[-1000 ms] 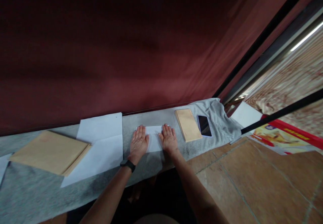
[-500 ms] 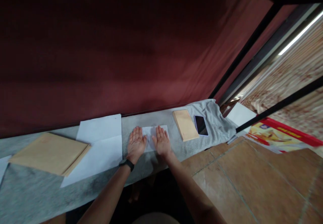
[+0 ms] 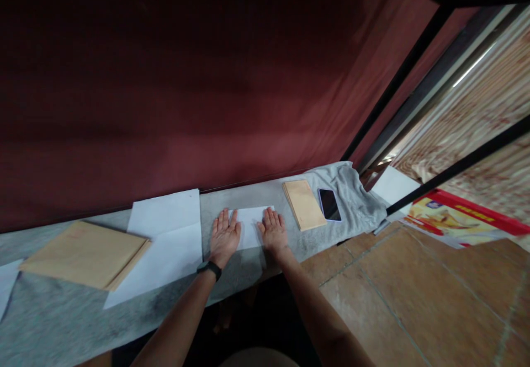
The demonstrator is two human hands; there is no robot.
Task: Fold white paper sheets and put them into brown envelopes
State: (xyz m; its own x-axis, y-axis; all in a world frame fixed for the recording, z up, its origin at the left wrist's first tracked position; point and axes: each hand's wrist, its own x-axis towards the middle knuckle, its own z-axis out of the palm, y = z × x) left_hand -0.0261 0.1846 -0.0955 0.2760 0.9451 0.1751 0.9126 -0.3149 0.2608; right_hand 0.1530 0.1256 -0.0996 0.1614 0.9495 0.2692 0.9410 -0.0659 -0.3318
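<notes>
A small folded white sheet of paper (image 3: 250, 228) lies on the grey cloth (image 3: 244, 270) between my hands. My left hand (image 3: 224, 235), with a dark watch on its wrist, rests flat at the paper's left edge, fingers stretched out. On the paper's right edge lies my right hand (image 3: 273, 231), also flat with its fingers extended. Neither hand grips anything. Right of my right hand sits a small stack of brown envelopes (image 3: 305, 205), and beyond it a phone (image 3: 330, 205) with a dark screen.
To the left, larger brown envelopes (image 3: 83, 254) partly cover creased white paper (image 3: 169, 240). Another white sheet (image 3: 7, 284) shows at the far left. A dark red wall (image 3: 186, 107) rises behind the cloth. A red and yellow box (image 3: 459, 218) lies on the tiled floor (image 3: 397, 295) at right.
My right hand has slid to the right, from over the paper to its right edge, baring more of the sheet. The left hand has hardly moved.
</notes>
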